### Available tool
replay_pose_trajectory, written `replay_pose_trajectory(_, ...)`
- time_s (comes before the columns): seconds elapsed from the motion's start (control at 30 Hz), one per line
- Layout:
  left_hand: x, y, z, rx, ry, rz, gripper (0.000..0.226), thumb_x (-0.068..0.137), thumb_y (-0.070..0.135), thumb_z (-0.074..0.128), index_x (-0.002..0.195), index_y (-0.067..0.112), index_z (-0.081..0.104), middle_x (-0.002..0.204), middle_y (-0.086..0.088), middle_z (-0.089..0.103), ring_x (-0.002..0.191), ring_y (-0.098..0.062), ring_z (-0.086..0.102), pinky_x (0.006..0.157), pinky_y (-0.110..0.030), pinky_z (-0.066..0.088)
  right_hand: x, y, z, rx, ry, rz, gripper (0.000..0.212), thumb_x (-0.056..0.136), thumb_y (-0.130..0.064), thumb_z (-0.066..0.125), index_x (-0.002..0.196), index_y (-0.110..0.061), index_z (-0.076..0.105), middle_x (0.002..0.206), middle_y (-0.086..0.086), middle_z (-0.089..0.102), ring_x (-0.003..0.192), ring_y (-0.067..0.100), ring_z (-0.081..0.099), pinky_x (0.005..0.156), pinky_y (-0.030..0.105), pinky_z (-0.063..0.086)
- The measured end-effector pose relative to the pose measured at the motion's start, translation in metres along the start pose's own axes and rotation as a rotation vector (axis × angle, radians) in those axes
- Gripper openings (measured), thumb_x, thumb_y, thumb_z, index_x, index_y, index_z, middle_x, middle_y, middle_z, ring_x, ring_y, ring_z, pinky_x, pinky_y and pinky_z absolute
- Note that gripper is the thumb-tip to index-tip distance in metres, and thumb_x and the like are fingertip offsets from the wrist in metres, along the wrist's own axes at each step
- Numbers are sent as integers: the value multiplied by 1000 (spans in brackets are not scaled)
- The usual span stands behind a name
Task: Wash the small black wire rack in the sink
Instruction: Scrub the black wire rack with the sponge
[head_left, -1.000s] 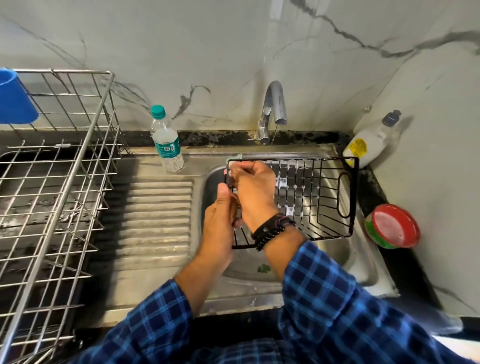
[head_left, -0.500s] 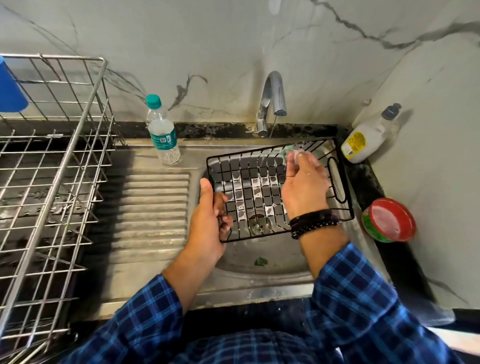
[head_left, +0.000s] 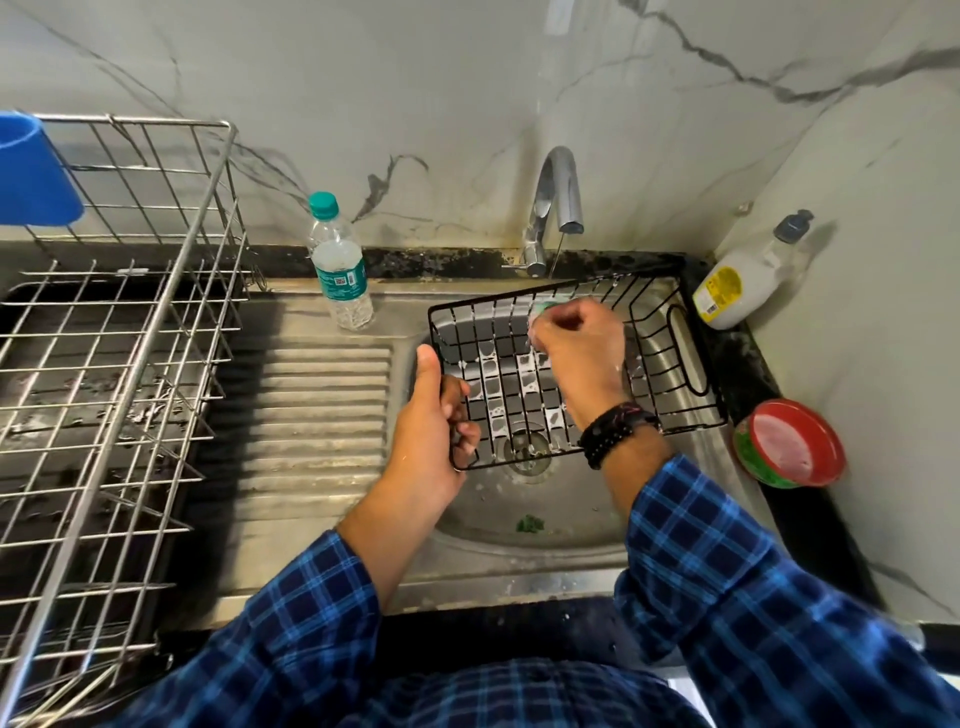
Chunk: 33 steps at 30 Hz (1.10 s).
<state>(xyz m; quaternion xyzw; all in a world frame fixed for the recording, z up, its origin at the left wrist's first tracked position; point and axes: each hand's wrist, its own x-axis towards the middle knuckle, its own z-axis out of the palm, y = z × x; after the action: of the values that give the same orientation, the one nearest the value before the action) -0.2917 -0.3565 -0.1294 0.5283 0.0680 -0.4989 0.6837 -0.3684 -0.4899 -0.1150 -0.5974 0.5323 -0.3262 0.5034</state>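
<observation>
The small black wire rack (head_left: 660, 358) hangs over the steel sink (head_left: 571, 509), its open side up and soap film in its grid. My left hand (head_left: 431, 431) grips the rack's near left corner, thumb raised along the end wall. My right hand (head_left: 576, 348) is inside the rack and pinches a green scrub pad (head_left: 545, 307) against the far wall wires. Most of the pad is hidden by my fingers. The drain shows through the rack's floor.
The tap (head_left: 558, 202) stands behind the sink. A plastic water bottle (head_left: 340, 265) sits on the drainboard's far edge. A steel dish rack (head_left: 109, 332) with a blue cup (head_left: 31, 176) fills the left. A white soap bottle (head_left: 748, 275) and a red-lidded tub (head_left: 789, 444) sit to the right.
The rack went from tilted up on edge to lying flat over the sink. My right hand moved from the rack's left corner to the far wall, then slightly left along it.
</observation>
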Motion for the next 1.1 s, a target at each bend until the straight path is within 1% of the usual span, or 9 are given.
replay_pose_trajectory(0.2, 9, 12, 8, 62, 76, -94, 68, 90, 71, 53, 43, 21, 44, 75, 9, 61, 46, -5, 36, 41, -18, 32, 7, -2, 1, -423, -146, -280, 7, 85, -14, 73, 80, -15, 67, 84, -5, 68, 78, 8, 63, 70, 22, 53)
replay_pose_trajectory(0.37, 12, 12, 14, 111, 142, -129, 64, 90, 70, 54, 51, 20, 48, 96, 1, 61, 48, -8, 36, 40, -21, 32, 24, 7, -6, -382, 74, -97, 12, 81, -17, 77, 74, -19, 69, 79, -5, 70, 72, 4, 64, 57, 9, 46)
replay_pose_trajectory(0.5, 13, 16, 12, 153, 152, -126, 63, 90, 69, 53, 51, 20, 49, 101, 1, 62, 51, -9, 38, 43, -21, 33, 34, 14, -22, -308, 156, 28, 15, 76, -10, 77, 67, -18, 69, 76, -1, 73, 76, 16, 72, 70, 33, 61)
replay_pose_trajectory(0.6, 11, 16, 15, 182, 157, -109, 57, 89, 72, 53, 69, 19, 61, 103, 2, 63, 50, -8, 37, 40, -20, 32, 30, 11, -33, -610, 125, -162, 8, 87, -7, 70, 82, -13, 69, 83, -1, 67, 79, 14, 65, 65, 20, 48)
replay_pose_trajectory(0.67, 10, 20, 12, 183, 173, -80, 69, 89, 73, 52, 114, 11, 70, 98, 6, 64, 46, -6, 37, 38, -20, 31, 31, 12, -45, -912, 105, -300, 7, 93, -4, 61, 93, -7, 68, 91, 7, 68, 83, 22, 65, 66, 28, 49)
replay_pose_trajectory(0.77, 11, 30, 3, 274, 162, 13, 82, 90, 74, 46, 146, 15, 47, 96, 10, 63, 45, -4, 38, 37, -19, 30, 38, 13, -60, -1350, -65, -540, 24, 94, 2, 50, 111, -8, 63, 106, 15, 67, 95, 32, 66, 74, 37, 51)
replay_pose_trajectory(0.93, -3, 41, 7, 370, 104, 176, 71, 95, 70, 41, 137, 15, 58, 115, 0, 68, 70, -6, 50, 83, -36, 48, 30, -2, -62, -1836, -249, -785, 16, 92, -8, 58, 102, -13, 69, 105, 8, 66, 101, 28, 63, 79, 39, 52)
replay_pose_trajectory(1.0, -12, 44, 10, 351, 63, 243, 61, 98, 64, 43, 134, 18, 59, 130, 0, 67, 96, 0, 59, 109, -46, 42, 27, -4, -60, -1916, -297, -784, 16, 93, -7, 57, 100, -12, 70, 102, 7, 67, 100, 27, 63, 77, 37, 52)
replay_pose_trajectory(1.1, -19, 43, 13, 353, 9, 307, 42, 100, 57, 43, 110, 23, 66, 144, 2, 59, 105, 4, 57, 118, -50, 35, 24, 3, -58, -1888, -436, -778, 19, 94, -3, 55, 102, -8, 70, 103, 8, 68, 99, 28, 67, 75, 37, 54)
